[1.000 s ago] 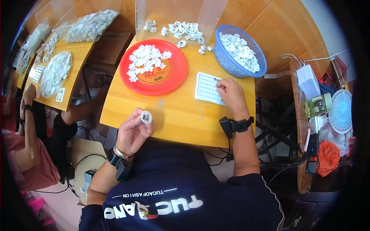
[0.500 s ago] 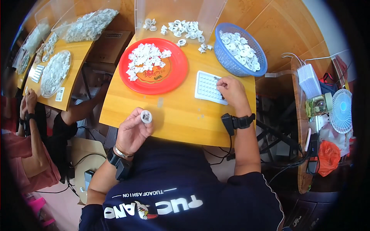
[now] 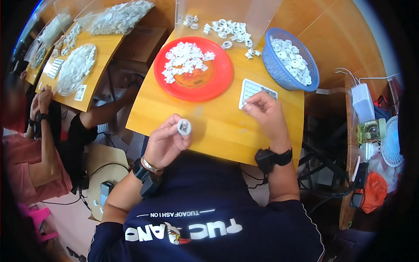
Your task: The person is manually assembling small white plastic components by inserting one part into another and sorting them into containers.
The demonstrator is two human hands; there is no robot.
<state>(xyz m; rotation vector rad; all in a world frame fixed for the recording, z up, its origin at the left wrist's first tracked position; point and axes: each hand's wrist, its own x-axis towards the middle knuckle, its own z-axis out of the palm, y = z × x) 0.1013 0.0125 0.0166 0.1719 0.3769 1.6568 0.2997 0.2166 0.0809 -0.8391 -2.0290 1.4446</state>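
My left hand point(image 3: 167, 140) pinches a round white plastic part point(image 3: 184, 127) between thumb and fingers, above the table's near edge. Dark metallic pieces show in the middle of the part's face. My right hand point(image 3: 267, 114) is closed in a pinch at the near edge of a small white tray point(image 3: 248, 90) with rows of little bumps or cells. Whatever lies between those fingertips is too small to make out, and the hand hides part of the tray. Left of the tray stands a red plate point(image 3: 218, 87) bearing a heap of small white plastic pieces point(image 3: 185, 61).
A blue basket point(image 3: 271, 61) of round white parts stands at the table's far right. Loose white parts point(image 3: 233, 29) lie by a clear bin point(image 3: 224, 11) at the back. Leftward, another person's hands point(image 3: 41, 101) are at a second table. A fan point(image 3: 391, 142) stands on the right.
My right hand has come back from over the tray to its near edge, fingers still pinched. The left hand keeps the round part. The whole view has shifted, so the table appears farther right.
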